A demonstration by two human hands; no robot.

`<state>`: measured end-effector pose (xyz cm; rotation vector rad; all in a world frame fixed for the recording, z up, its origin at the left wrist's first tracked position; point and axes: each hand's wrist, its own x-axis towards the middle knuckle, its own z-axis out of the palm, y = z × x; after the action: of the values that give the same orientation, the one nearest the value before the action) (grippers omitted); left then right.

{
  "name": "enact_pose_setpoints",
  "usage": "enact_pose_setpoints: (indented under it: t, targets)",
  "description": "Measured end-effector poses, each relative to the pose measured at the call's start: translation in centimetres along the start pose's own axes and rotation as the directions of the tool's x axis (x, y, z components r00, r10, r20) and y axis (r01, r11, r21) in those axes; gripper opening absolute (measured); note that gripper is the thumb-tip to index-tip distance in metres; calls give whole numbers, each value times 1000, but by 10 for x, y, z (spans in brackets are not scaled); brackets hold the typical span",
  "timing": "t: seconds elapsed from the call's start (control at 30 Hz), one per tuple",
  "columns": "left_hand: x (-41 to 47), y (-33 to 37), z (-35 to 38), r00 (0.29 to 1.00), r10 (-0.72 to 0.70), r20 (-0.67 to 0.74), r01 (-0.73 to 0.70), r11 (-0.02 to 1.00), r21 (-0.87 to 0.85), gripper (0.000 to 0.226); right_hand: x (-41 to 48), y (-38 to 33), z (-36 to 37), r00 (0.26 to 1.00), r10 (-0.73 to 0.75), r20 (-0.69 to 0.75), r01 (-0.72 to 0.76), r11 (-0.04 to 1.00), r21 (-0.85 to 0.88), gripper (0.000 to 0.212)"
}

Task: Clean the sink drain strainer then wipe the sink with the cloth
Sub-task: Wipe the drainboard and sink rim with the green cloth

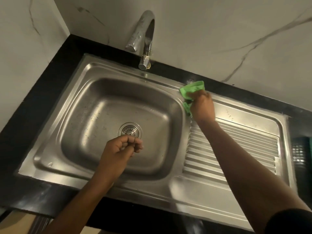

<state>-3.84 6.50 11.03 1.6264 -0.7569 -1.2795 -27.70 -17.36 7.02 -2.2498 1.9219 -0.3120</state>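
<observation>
A stainless steel sink with a ribbed drainboard on its right fills the view. The round drain strainer sits in the basin floor. My right hand presses a green cloth onto the sink's back rim, at the far corner between basin and drainboard. My left hand hovers over the basin just in front of the strainer, fingers curled loosely with nothing visible in them.
A chrome faucet arches over the back rim. Black countertop borders the sink, with white marble-look walls behind and to the left. A dark object sits at the right edge beyond the drainboard.
</observation>
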Motion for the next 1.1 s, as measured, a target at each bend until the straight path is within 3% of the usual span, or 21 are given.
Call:
enact_pose_setpoints:
  t: [0.1,0.2,0.3,0.43,0.53,0.7,0.77,0.9,1.1]
  targets:
    - [-4,-4,-4,1000,10,6,-10,1000,13,37,-8,12,-17,965,251,-79,-240,962,129,35]
    - [-6,-9,-9,1000,-2,5,2,1000,15,38,-8,3,-16,939,327,-109,-297,928,226,44]
    - [-8,-12,-12,1000,-25,-5,25,1000,6,38,3,-36,9,968,248,-40,-231,942,245,38]
    - [-10,-13,-17,998,-41,-46,39,999,-33,41,22,-122,33,994,-20,103,-9,963,269,50]
    - [-8,-11,-17,996,-42,-72,38,997,-65,38,28,-165,38,983,-123,140,90,972,218,58]
    - [-14,-6,-14,998,-19,-63,17,999,-28,41,23,-139,29,940,-285,189,277,958,68,68]
    - [-16,-5,-13,998,0,-58,-1,1000,-6,43,23,-103,19,949,-261,174,263,965,11,68]
    - [-29,-3,-6,999,29,-41,-28,999,22,45,10,-30,-5,985,-75,152,81,996,-31,55]
    - [-55,-1,6,999,34,-24,-33,998,62,38,-54,-24,-32,952,-79,296,97,994,-46,28]
